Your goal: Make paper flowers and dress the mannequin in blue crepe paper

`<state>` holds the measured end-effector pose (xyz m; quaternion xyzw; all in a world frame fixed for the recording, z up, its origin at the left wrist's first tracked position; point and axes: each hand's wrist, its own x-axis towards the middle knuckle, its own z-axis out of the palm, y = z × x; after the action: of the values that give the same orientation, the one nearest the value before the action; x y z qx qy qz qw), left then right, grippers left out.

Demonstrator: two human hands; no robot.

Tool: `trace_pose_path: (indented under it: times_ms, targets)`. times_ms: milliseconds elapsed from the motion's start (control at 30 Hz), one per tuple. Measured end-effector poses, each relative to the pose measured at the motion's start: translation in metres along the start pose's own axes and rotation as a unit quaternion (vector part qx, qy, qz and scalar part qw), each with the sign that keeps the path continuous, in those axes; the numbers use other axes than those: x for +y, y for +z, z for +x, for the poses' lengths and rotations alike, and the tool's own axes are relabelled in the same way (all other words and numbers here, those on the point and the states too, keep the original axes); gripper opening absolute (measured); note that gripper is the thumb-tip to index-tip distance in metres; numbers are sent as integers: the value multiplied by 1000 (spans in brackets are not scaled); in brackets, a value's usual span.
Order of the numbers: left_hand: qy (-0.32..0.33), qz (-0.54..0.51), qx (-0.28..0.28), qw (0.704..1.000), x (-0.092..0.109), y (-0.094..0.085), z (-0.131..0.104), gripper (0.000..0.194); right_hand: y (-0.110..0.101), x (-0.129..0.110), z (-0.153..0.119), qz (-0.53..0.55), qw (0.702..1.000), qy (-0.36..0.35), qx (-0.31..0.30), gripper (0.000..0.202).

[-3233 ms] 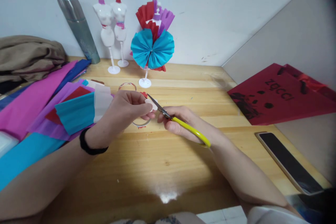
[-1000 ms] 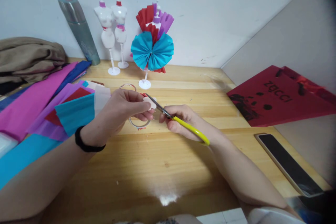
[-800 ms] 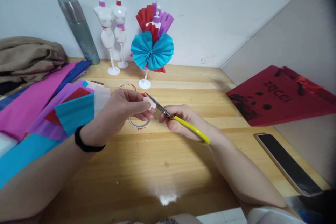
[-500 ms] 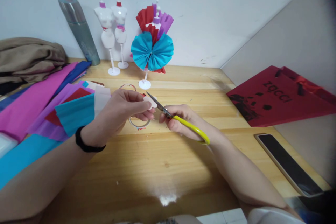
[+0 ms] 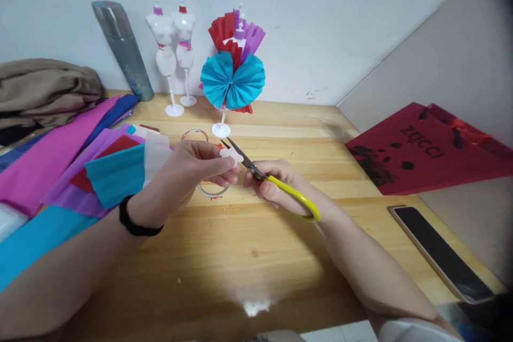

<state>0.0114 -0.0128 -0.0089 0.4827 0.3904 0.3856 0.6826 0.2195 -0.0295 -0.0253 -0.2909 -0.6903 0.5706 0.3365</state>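
My left hand (image 5: pixel 198 164) pinches a small white paper piece (image 5: pixel 232 156) with a wavy edge between thumb and fingers. Yellow-handled scissors (image 5: pixel 292 192) are gripped in my right hand (image 5: pixel 276 181), their dark blades slightly apart at the paper's right and upper edge. Whether the blades bite into the paper I cannot tell. Below and behind my left hand, a tape roll (image 5: pixel 214 191) lies on the wooden table (image 5: pixel 256 262), partly hidden by the fingers. Another ring of tape (image 5: pixel 195 132) shows just above that hand.
Coloured crepe paper (image 5: pixel 114 176) lies at left beside a brown cloth (image 5: pixel 48 85). Along the wall stand a bottle (image 5: pixel 124 51), two white mannequins (image 5: pixel 164 53) and one dressed in pleated blue paper (image 5: pixel 232 80). A red bag (image 5: pixel 425 149) and a phone (image 5: pixel 441 251) are at right.
The scissor blades have opened a little wider. My left hand has shifted slightly right with the white paper, which is turned a bit differently.
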Motion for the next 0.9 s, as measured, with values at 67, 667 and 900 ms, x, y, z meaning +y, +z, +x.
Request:
trace_pose_path:
  times_ms: [67, 667, 900]
  targets:
    - [2, 3, -3, 1000, -1, 0, 0, 11, 0, 0, 0, 0, 1000, 1, -1, 50]
    - [41, 60, 58, 996, 4, 6, -4, 16, 1, 2, -1, 1, 1000, 8, 4, 48]
    - [48, 41, 55, 997, 0, 5, -3, 17, 4, 4, -1, -4, 1000, 0, 11, 50]
